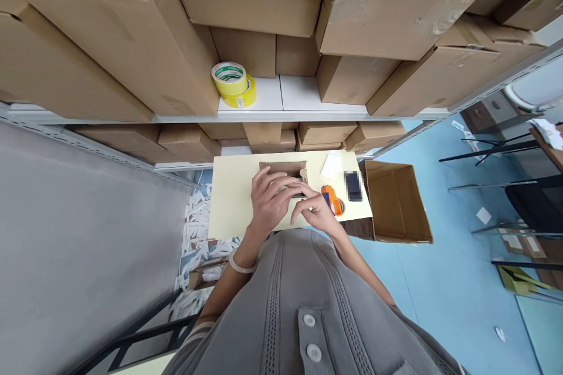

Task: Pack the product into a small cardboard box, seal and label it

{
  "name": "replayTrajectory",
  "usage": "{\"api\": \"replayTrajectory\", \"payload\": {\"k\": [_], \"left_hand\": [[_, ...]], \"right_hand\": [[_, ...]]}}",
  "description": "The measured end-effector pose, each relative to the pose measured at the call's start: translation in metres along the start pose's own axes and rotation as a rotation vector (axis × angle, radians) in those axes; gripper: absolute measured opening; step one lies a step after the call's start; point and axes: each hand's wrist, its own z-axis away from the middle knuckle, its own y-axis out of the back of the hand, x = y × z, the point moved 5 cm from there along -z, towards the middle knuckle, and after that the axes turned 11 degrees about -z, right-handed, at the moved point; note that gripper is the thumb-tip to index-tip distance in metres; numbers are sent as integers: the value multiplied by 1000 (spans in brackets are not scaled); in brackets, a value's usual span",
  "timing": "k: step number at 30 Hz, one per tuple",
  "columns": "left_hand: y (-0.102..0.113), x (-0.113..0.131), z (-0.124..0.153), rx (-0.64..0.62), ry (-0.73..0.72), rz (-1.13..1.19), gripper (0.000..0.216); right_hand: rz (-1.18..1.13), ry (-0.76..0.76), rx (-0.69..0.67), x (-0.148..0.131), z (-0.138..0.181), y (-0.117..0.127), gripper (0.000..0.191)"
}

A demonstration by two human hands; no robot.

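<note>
The box (281, 167) sits in the middle of the table (229, 199), its far wall up and its near part covered by both hands. The left hand (268, 199) lies over it with the fingers spread wide, pressing down rather than gripping. The right hand (314, 208) is at the box's near right corner with its fingers drawn in narrow. Whether they pinch a flap or some small dark thing between the hands is hidden, so I cannot tell.

The step in hand looks like working a flap or an item at that corner. To do it well, the left hand should keep the box flat on the table, as a light box slides easily. The right hand's fingertips should work close to the fold line, not the flap's free edge, so the card bends cleanly and does not tear.

The cutter (331, 198) lies just beside the right hand, almost touching the wrist side, and an elbow swing could knock it off the edge. A dark thing (353, 186) and a paper (332, 165) lie further right. An open carton (396, 202) stands by the table's right end. Tape rolls (233, 83) sit on the shelf (299, 94) above, well apart.
</note>
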Motion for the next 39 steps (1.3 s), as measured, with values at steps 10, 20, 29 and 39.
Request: {"api": "replayTrajectory", "payload": {"k": [10, 20, 29, 39], "left_hand": [[7, -8, 1, 67, 243, 26, 15], [13, -2, 10, 51, -16, -172, 15], [19, 1, 19, 39, -160, -234, 20], [7, -11, 21, -134, -161, -125, 12]], "right_hand": [[-131, -41, 21, -4, -2, -2, 41], [41, -60, -22, -16, -1, -4, 47], [301, -83, -136, -29, 2, -10, 54], [219, -144, -153, -32, 2, -16, 59]]}}
